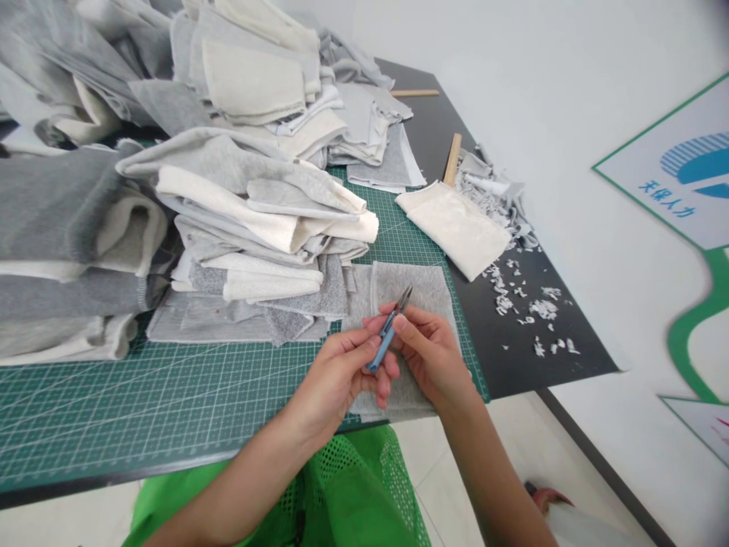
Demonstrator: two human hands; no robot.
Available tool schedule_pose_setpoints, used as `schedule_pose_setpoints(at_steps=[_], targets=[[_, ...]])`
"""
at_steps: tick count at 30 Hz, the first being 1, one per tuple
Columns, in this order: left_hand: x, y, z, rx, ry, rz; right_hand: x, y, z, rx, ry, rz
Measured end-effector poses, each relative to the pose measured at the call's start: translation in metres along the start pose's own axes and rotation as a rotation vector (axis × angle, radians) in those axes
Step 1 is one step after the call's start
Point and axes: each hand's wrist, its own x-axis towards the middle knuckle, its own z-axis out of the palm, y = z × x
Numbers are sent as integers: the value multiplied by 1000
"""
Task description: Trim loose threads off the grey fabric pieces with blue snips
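Blue-handled thread snips [388, 334] are held between my two hands, their dark metal tips pointing up and away from me. My left hand [347, 365] grips the lower end of the handle between thumb and fingers. Thumb and fingers of my right hand [430, 346] close on the snips nearer the blades. Below both hands, a folded grey fabric piece [410, 281] lies flat on the green cutting mat [228, 395]. My hands are above this fabric and hide part of it.
Stacks of grey and cream fabric [256, 228] fill the left and back of the table. A cream folded cloth [456, 224] lies to the right, beside a wooden stick [452, 159] and small fabric scraps [544, 309]. A white wall [541, 91] borders the table's right side.
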Motion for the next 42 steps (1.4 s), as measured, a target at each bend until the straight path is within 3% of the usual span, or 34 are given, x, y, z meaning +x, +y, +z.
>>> schedule_pose_setpoints(at_steps=[42], targets=[[-1,0,2,40,-19,63,-2,0,-1,-30,-64,-10]])
